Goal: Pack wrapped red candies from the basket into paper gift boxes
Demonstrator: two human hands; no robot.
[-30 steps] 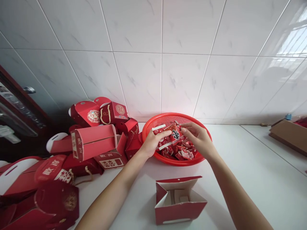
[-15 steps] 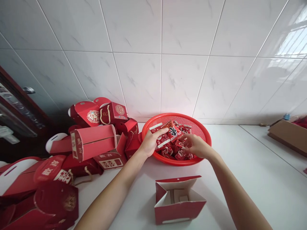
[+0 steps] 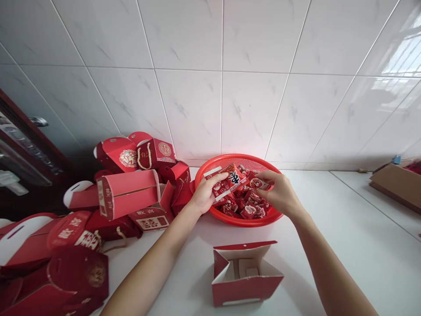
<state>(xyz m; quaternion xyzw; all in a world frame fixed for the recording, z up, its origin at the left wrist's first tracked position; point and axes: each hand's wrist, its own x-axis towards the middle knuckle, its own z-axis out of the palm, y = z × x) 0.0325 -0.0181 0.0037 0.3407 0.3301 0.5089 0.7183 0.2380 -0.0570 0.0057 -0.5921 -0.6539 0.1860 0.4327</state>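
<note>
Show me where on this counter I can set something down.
The widest bare patch of counter lies between the right arm and the cardboard box. A smaller strip separates the red basket from the open red box. Crowded: the left, heaped with gift boxes, and the basket of packets, with the left hand and right hand over it.

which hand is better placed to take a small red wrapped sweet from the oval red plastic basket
Probably the right hand: it is right at the sweets in the basket, while the left hand grips flat red printed packets.
</note>
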